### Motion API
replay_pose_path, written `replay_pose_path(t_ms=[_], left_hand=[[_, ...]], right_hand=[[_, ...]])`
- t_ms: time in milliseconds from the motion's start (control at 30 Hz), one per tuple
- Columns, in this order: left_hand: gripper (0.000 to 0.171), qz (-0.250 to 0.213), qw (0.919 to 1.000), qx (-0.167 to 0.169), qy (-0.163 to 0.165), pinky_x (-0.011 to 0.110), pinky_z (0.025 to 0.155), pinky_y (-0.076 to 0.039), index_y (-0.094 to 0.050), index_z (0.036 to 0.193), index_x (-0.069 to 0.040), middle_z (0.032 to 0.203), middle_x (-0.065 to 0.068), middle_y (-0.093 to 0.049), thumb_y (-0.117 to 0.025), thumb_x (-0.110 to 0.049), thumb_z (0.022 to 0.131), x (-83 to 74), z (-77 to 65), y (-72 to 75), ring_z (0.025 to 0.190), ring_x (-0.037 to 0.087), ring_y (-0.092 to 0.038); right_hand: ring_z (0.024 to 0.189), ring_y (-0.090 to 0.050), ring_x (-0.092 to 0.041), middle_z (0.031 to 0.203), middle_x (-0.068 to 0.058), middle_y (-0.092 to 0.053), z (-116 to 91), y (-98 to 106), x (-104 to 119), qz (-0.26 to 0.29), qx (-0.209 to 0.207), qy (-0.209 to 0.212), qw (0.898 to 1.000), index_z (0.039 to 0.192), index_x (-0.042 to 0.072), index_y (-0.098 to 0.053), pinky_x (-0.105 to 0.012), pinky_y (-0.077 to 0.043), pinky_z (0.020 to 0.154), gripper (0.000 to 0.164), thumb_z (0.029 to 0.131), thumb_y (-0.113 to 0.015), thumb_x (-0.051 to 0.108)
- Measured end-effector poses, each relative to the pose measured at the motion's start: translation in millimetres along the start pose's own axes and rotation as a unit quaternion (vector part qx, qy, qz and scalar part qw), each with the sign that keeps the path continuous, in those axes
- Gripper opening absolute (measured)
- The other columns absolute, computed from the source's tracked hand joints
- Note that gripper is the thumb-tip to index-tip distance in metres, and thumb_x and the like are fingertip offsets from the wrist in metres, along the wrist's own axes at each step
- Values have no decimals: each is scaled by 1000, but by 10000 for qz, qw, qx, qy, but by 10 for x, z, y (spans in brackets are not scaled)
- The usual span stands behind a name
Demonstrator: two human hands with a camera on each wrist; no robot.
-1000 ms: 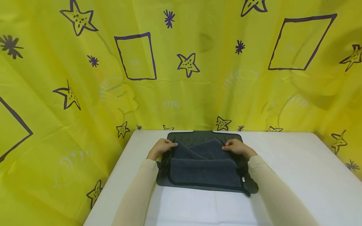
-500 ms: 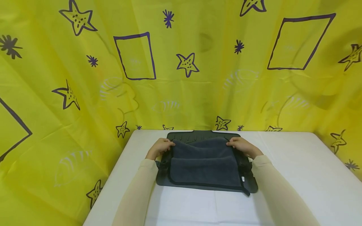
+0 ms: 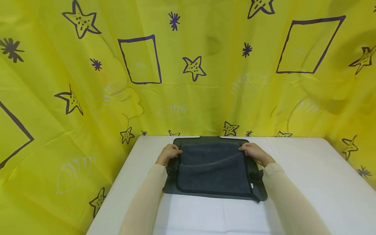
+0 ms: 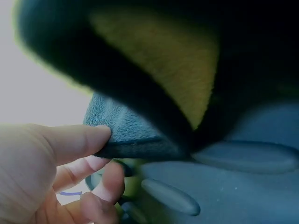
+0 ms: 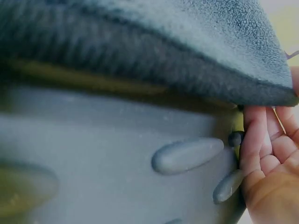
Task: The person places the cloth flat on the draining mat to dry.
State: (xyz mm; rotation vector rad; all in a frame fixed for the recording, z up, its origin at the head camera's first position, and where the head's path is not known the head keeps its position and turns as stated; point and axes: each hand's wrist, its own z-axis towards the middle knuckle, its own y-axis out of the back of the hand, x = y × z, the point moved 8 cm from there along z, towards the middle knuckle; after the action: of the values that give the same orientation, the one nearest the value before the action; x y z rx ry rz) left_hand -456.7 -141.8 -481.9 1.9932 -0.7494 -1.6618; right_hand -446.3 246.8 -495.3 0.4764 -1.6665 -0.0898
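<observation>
A dark blue-grey cloth [image 3: 214, 179] with black edging lies partly folded over a dark ridged board [image 3: 191, 140]. At the cloth's far left corner my left hand [image 3: 169, 153] pinches the edge between thumb and fingers. The far right edge is pinched by my right hand [image 3: 255, 153]. In the left wrist view, the thumb presses on the cloth [image 4: 121, 123], and a yellow face shows under a fold. In the right wrist view, the cloth [image 5: 224, 42] is lifted off the board [image 5: 107, 154], with raised oval bumps below it; part of the right thumb is cut off.
A white table [image 3: 308, 176] carries the board close to its far edge. Behind it and to the left hangs a yellow curtain [image 3: 176, 98] printed with stars and squares. Dark bands sit around both wrists. A small white tag [image 3: 252, 185] shows at the cloth's right side.
Both hands have spread the cloth's far part flat, and the diagonal fold across it has smoothed out. My right hand has shifted to the right; the left has moved only slightly.
</observation>
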Motion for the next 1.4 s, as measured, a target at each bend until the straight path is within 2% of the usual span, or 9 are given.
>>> replay_pose_path(t_ms=[67,167,333,567,767,1000,1133,1233,1400], left_hand=[[14,-12,10000,-89,21,30,73,-46,-66,88,-7,74,1,-58,-71,-19,94,-2,1,-4,78,19,-59],[16,-74,9998,-151,70,33,79,-49,-69,95,-4,76,2,-59,-71,-20,95,-7,8,-20,80,20,-60],[22,-45,9995,-313,25,35,82,-51,-73,103,-2,82,4,-66,-72,-22,95,-34,7,4,79,18,-63],[22,149,9977,-601,-273,36,80,-54,-76,104,-2,94,11,-75,-74,-20,92,-102,26,49,85,23,-68],[21,486,9936,-869,-528,41,83,-53,-77,104,-5,109,14,-74,-73,-23,93,-164,57,105,96,30,-66],[19,-109,9955,-791,-513,27,56,-46,-75,106,-7,78,6,-65,-71,-23,96,-231,108,153,63,15,-56],[20,-590,9943,-790,-410,24,52,-44,-74,109,-8,74,2,-60,-70,-24,97,-231,139,158,60,13,-53],[24,-801,9922,-882,-362,24,55,-45,-74,114,-9,83,8,-66,-69,-27,98,-227,159,150,64,15,-56],[31,-990,9878,-1133,-408,31,72,-54,-72,121,-8,124,17,-70,-69,-28,99,-248,177,132,91,26,-69]], right_hand=[[78,-48,-9,81,7,-48,2,-5,7,-121,20,2,9999,95,3,-62,-24,-44,73,15,102,-58,16],[82,-49,-9,87,5,-51,5,-17,9,-223,74,-64,9997,117,-7,-62,-23,-45,75,30,104,-57,20],[87,-50,-10,98,3,-55,25,-33,21,-386,26,-240,9990,137,-9,-55,-24,-45,80,48,107,-54,28],[73,-45,-13,73,5,-45,60,-26,37,-261,-237,-352,9988,112,-2,-60,-31,-40,74,23,105,-56,19],[70,-45,-11,72,7,-45,64,-22,15,-1,-346,-433,9985,108,2,-61,-30,-41,72,19,105,-56,20],[72,-46,-11,81,5,-48,65,21,-18,435,-371,-456,9973,105,7,-61,-27,-41,70,15,105,-56,20],[73,-46,-10,82,6,-48,51,25,-25,671,-381,-476,9959,104,9,-60,-25,-41,69,13,106,-55,21],[72,-45,-9,82,7,-48,40,24,-30,785,-388,-492,9949,103,10,-60,-24,-41,68,12,106,-55,21],[73,-46,-9,82,7,-49,39,30,-44,855,-499,-563,9935,104,11,-61,-24,-41,68,11,105,-56,21]])
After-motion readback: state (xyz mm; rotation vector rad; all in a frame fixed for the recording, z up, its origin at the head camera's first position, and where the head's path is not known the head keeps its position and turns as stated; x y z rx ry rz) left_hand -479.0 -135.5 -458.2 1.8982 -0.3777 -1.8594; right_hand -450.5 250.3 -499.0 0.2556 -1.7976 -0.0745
